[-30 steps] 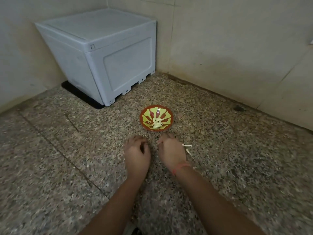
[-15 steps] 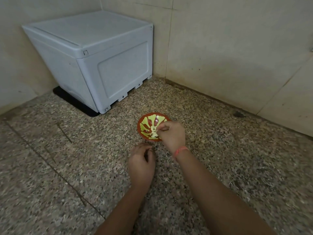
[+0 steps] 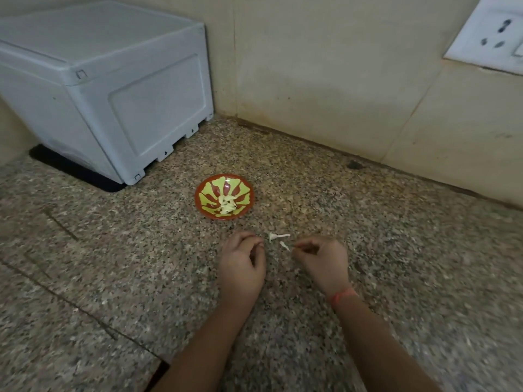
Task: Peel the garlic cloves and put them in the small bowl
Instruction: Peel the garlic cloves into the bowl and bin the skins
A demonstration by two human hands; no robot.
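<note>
On the speckled granite worktop (image 3: 113, 264), the small round red-and-green bowl (image 3: 225, 184) holds piled pale peeled garlic cloves (image 3: 227, 205), their long axes too blurred to read. Nearer, the left hand (image 3: 242, 264) and right hand (image 3: 322, 258) curl their fingers; any contents are hidden.

No text, label, brand or number can be read anywhere. The grey box (image 3: 113, 89), the small bowl (image 3: 205, 193) and the wall socket (image 3: 492, 32) carry no legible marking.
</note>
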